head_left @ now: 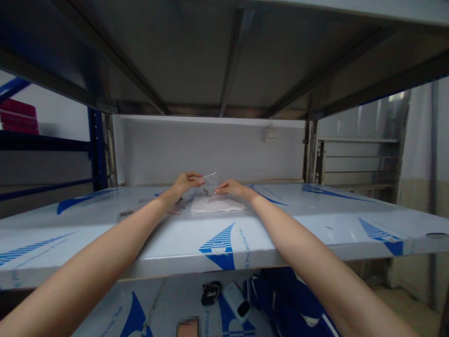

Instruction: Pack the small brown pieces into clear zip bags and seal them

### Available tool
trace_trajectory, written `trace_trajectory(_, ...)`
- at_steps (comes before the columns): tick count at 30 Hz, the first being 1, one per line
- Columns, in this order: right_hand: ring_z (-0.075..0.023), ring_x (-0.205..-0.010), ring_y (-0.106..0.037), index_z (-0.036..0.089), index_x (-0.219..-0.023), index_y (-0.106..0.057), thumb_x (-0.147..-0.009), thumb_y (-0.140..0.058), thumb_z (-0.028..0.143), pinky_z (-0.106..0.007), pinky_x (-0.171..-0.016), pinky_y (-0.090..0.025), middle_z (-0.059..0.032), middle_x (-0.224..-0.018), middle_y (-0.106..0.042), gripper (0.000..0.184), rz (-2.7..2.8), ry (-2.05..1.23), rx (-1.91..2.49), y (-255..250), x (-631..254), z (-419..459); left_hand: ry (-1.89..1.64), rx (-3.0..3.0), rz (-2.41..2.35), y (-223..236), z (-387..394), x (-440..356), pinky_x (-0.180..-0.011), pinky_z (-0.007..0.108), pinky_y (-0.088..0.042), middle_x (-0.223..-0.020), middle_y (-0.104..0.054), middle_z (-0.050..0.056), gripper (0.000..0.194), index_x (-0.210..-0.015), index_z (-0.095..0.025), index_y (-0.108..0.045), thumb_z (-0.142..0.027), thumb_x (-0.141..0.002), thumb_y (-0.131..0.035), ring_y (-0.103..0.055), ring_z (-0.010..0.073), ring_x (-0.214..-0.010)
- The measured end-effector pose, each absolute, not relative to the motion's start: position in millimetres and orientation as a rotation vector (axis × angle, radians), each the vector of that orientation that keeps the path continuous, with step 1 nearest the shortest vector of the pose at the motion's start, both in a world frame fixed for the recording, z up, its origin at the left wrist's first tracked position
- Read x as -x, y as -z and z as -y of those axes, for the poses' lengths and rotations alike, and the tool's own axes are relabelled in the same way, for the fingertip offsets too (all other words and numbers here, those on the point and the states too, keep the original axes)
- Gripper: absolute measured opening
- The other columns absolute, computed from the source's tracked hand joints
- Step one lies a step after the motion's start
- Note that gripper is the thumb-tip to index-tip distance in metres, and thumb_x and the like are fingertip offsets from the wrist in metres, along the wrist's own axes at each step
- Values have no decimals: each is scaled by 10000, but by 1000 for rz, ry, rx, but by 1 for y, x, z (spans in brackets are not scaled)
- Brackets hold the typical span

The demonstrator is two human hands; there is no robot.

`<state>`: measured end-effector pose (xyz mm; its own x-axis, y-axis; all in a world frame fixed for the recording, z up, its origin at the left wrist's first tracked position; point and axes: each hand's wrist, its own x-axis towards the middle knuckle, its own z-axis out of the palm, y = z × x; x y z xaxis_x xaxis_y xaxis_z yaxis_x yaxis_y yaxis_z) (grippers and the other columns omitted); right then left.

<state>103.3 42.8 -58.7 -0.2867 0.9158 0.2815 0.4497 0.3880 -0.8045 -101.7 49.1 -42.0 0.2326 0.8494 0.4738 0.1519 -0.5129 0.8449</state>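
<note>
A small clear plastic bag (211, 180) is held up over the middle of the film-covered shelf (168, 248). My left hand (187, 182) pinches its upper left side, fingers closed. On the lower right of the bag, the fingers of my right hand (229, 188) are closed too. A few small dark pieces (206, 192) show at the bottom of the bag; their kind is too small to tell. Directly below lies a flat white item (217, 206), perhaps folded cloth or a pouch. Partly hidden by my left forearm, another clear bag with a reddish edge (175, 210) rests on the shelf.
A metal shelf (196, 61) spans low overhead, with posts at both rear corners. A small dark object (126, 213) lies left of my left forearm. On the lower level are a black item (211, 293), a light blue device (235, 299) and dark blue fabric (291, 304).
</note>
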Motion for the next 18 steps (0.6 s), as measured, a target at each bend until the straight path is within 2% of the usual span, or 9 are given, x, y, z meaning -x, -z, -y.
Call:
trace_trajectory(4,-82,-485,-440,97,-661,-700,-714,-651,196,-225,-549,-354,16,-488,-552,123,1974,-721,1320,59,-107,-41,-1212,-1948,-853,43,-53,103,-692,269,-469,-712,-677,34,491,-944,-121,-606,-283,-514,-778,-608,144,-657)
trace_trajectory(6,-88,-494,-446,99,-684,-702,-722,-642,205,-226,-540,-347,15,-492,-551,127,1982,-732,1327,59,-108,-38,-1125,-2080,-915,45,-55,105,-652,252,-451,-739,-674,37,514,-947,-114,-613,-284,-491,-778,-595,139,-648)
trace_trajectory(11,-101,-529,-472,102,-720,-708,-704,-658,216,-227,-551,-361,-2,-522,-580,125,1997,-784,1289,59,-109,-39,-718,-2503,-1029,53,-51,103,-603,225,-386,-612,-642,22,186,-632,-119,-661,-270,-547,-728,-556,141,-622)
trace_trajectory(18,-91,-570,-477,103,-809,-709,-710,-661,266,-218,-577,-372,-14,-614,-612,197,2066,-768,1204,60,-115,-48,-718,-2511,-1028,50,-47,100,-576,210,-372,-566,-644,18,115,-589,-120,-679,-235,-586,-676,-530,129,-581)
